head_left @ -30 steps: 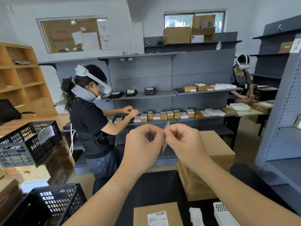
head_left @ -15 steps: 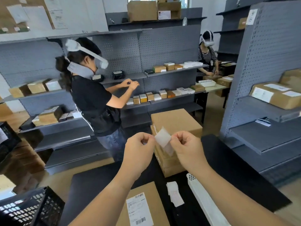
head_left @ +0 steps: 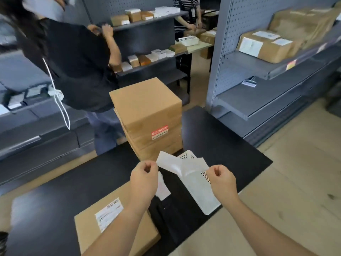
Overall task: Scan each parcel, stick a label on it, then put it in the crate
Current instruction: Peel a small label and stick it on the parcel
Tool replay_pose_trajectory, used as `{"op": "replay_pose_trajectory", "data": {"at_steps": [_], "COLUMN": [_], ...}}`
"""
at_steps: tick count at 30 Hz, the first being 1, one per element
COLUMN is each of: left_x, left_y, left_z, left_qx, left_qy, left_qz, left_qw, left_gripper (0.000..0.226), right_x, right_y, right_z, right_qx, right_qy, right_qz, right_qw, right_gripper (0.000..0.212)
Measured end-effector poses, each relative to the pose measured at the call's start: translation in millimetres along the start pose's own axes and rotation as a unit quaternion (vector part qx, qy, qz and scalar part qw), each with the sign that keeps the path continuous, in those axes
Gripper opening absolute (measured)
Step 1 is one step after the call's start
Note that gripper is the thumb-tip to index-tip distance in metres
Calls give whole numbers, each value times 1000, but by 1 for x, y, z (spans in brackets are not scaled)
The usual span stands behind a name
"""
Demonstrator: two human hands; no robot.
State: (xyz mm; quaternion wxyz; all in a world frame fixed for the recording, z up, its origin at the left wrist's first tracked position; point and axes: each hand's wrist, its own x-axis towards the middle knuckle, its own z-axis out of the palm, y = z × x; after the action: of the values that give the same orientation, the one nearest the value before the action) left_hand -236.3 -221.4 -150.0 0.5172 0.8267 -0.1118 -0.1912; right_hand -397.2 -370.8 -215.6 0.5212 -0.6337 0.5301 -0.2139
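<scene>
Matt brown cardboard parcel (head_left: 110, 224), glossy paper label (head_left: 171, 163), matt black table (head_left: 212, 130).

Both forearms reach forward, left hand (head_left: 144, 179) and right hand (head_left: 222, 179) apart, fingers seemingly pinched

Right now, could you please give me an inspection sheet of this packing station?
Surface: black table.
Job's things: flat parcel bearing a shipping label, at the near edge; label sheet held above the table, layers partly parted; crate not clearly in view.
Clutter: stack of cardboard boxes; white perforated basket; paper slips.
Grippers: left hand and right hand each pinch one end of the label sheet.
Cables: white cord hanging from a person in a black top.
Surroundings: grey shelving with labelled boxes; second person in stripes beyond.
</scene>
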Motion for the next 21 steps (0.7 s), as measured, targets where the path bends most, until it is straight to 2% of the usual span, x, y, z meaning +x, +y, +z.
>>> {"op": "replay_pose_trajectory", "data": {"at_steps": [7,11,14,21], "left_x": [15,16,19,22], "left_y": [-32,-43,-54,-69], "left_z": [24,31,32,20], "left_qx": [38,69,71,68], "left_qy": [-22,-35,-41,-36], "left_qz": [-27,-34,-36,-33], "left_qw": [999,996,996,997], "left_gripper": [16,13,13,14], "right_x": [21,28,35,41], "right_y": [39,57,63,55], "right_z": [-1,9,17,27], "right_qx": [-43,-96,-131,-196], "right_qy": [37,-10,-51,-66], "right_qz": [55,68,84,72], "right_qw": [997,993,987,976], "right_gripper": [10,16,13,14]}}
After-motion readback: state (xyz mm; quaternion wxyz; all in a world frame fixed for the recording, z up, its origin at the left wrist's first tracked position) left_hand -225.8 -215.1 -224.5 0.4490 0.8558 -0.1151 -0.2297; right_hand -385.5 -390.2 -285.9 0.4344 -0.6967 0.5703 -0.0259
